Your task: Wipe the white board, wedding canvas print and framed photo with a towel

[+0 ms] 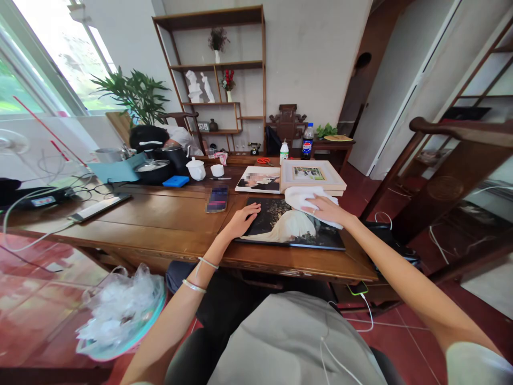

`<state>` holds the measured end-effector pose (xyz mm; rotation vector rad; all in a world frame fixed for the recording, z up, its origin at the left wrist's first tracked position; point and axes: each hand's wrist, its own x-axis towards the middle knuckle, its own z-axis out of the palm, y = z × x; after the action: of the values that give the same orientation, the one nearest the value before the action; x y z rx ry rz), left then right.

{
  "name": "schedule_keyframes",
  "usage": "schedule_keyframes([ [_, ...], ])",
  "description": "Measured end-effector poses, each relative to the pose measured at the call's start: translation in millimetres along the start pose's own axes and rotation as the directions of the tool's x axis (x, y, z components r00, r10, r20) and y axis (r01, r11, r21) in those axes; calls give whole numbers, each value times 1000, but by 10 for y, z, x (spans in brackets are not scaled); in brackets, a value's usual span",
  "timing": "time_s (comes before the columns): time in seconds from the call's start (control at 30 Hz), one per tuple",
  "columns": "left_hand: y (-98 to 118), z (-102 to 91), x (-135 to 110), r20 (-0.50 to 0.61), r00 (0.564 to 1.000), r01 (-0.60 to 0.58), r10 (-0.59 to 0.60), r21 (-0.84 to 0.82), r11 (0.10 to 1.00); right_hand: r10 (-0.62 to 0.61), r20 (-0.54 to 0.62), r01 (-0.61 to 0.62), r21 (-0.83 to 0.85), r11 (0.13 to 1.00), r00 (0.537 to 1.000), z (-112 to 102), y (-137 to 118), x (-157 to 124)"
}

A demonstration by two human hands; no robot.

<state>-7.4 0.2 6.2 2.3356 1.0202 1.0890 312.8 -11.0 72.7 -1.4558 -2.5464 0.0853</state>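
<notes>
A large dark photo print (288, 227) lies flat on the wooden table (160, 224) in front of me. My left hand (241, 220) rests flat on its left edge, fingers stretched out. My right hand (326, 209) presses a white cloth (304, 197) down on the print's upper right part, fingers lying over the cloth. Behind the cloth sits a light wooden picture frame (312, 175), and to its left another photo print (258, 179).
A phone (217, 199) lies left of the print. Farther left are a blue box (176, 181), white cups (196, 169), pots and cables. Bottles (307, 141) stand at the back. A bin with a plastic bag (120, 313) stands on the floor at left; a wooden chair (452, 176) is at right.
</notes>
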Motion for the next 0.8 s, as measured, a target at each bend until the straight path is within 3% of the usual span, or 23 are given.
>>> schedule_keyframes([
  [0.1,2,0,-2,0,1000,3,-3,-2,1000,-58,37,59,-22,998,998,-45,-190,-135],
  [0.23,-5,4,-6,-4,1000,-2,2,8,1000,-250,59,251,-12,968,966,-56,-677,-573],
  [0.33,-20,7,-6,-4,1000,-2,2,18,1000,-292,32,293,-48,955,956,-11,-989,-855],
  [0.4,-30,9,-5,-2,1000,-2,2,14,1000,-317,28,318,-56,946,948,13,-1060,-905],
  [0.57,-38,6,-5,3,1000,-21,21,14,1000,-300,-6,298,-85,951,954,17,-717,-511],
  [0.7,-32,-1,-7,1,1000,-28,28,15,1000,-160,-44,153,-131,979,986,33,-300,-49],
  [0.8,-34,1,-7,0,1000,-28,28,14,1000,-76,-61,66,-160,985,995,66,-182,116],
])
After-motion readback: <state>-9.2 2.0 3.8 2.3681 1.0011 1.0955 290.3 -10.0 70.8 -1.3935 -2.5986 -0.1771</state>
